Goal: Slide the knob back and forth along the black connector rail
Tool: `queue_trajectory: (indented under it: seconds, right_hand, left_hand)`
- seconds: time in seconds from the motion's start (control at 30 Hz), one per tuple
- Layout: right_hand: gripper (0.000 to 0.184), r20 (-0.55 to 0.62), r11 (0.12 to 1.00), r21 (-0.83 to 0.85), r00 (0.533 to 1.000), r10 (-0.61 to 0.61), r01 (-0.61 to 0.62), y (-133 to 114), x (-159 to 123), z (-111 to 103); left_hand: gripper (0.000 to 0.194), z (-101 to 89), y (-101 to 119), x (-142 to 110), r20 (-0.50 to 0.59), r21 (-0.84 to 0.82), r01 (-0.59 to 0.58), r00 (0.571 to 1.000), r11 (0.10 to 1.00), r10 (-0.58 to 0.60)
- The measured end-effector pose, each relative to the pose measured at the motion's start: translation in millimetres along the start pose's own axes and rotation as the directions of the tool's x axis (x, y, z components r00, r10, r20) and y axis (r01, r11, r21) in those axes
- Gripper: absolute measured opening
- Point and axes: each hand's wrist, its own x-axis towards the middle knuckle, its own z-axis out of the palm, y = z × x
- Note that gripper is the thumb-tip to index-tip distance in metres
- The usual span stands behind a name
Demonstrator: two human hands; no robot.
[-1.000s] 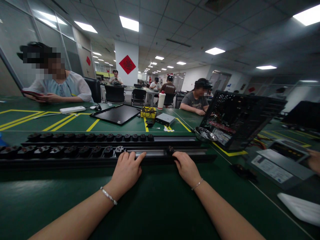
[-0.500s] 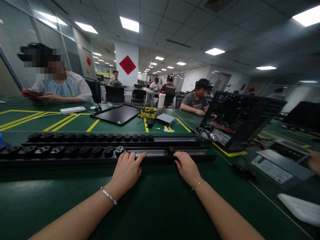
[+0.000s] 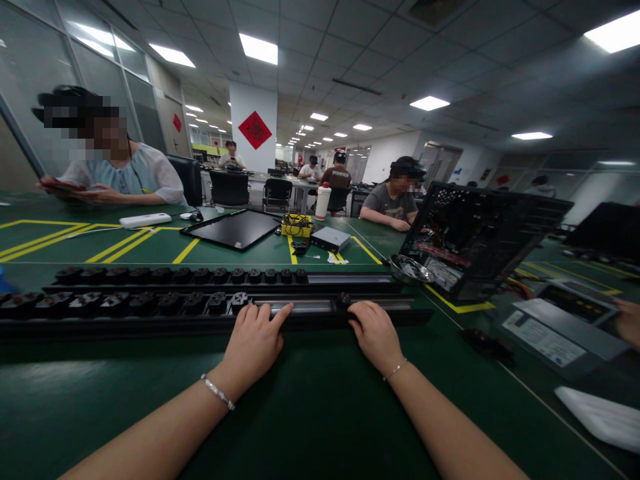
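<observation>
While left hand (image 3: 256, 339) lies loosely spread over near edge of front rail (image 3: 310, 305), apparently to steady it, right hand (image 3: 376, 333) curls, fingers bent, beside lone dark module (image 3: 343, 299). Cannot tell whether either hand truly grips. Module sits on rail, between hands, just beside right fingertips. Packed row of modules (image 3: 143, 303) runs off beside left hand; rear rail (image 3: 355, 279) lies beyond both on bench (image 3: 320, 413), probably for easy reach.

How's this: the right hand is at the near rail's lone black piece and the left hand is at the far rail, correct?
Not quite: the left hand is at the near rail too, as the head view shows. The right hand is at that rail's lone black piece, as you say.
</observation>
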Motion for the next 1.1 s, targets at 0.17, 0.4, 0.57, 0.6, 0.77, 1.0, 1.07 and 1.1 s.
queue_trajectory:
  seconds: [0.17,0.4,0.57,0.6,0.77,1.0,1.07,1.1]
  right_hand:
    - [0.019,-0.023,1.0,-0.015,1.0,-0.007,0.007,0.7,-0.2,0.8]
    - [0.019,-0.016,1.0,-0.024,1.0,0.005,-0.006,1.4,-0.6,1.4]
    - [0.02,-0.006,0.999,-0.035,1.0,0.011,-0.011,1.0,-0.4,1.5]
    - [0.02,-0.005,0.999,-0.035,1.0,0.009,-0.009,0.9,-0.3,1.3]
    - [0.019,-0.006,1.0,-0.026,1.0,0.012,-0.012,0.9,-0.3,0.2]
    - [0.019,0.01,0.999,-0.029,1.0,0.025,-0.025,-0.3,-0.1,-1.3]
    - [0.019,0.009,0.999,-0.029,0.999,0.034,-0.033,0.2,-0.3,-1.4]
    - [0.018,0.008,0.999,-0.029,0.999,0.04,-0.04,0.8,-0.5,-1.4]
  left_hand:
    - [0.055,0.4,0.0,-0.1,-0.006,0.004,0.002,1.0,1.0,-0.002]
    - [0.055,-1.5,1.2,-0.1,-0.007,0.018,-0.001,1.0,1.0,0.001]
    - [0.057,3.0,-0.4,-0.1,-0.017,0.014,-0.004,1.0,1.0,0.004]
    - [0.057,3.6,-0.7,-0.1,-0.018,0.013,-0.005,1.0,1.0,0.005]
    - [0.058,3.7,-1.0,-0.3,-0.017,0.015,-0.005,1.0,1.0,0.006]
    - [0.058,3.3,-1.0,-0.5,-0.016,0.006,-0.007,1.0,1.0,0.007]
    - [0.058,3.4,-1.0,-0.7,-0.014,0.001,-0.006,1.0,1.0,0.006]
    - [0.058,3.5,-1.0,-0.7,-0.014,0.0,-0.006,1.0,1.0,0.006]
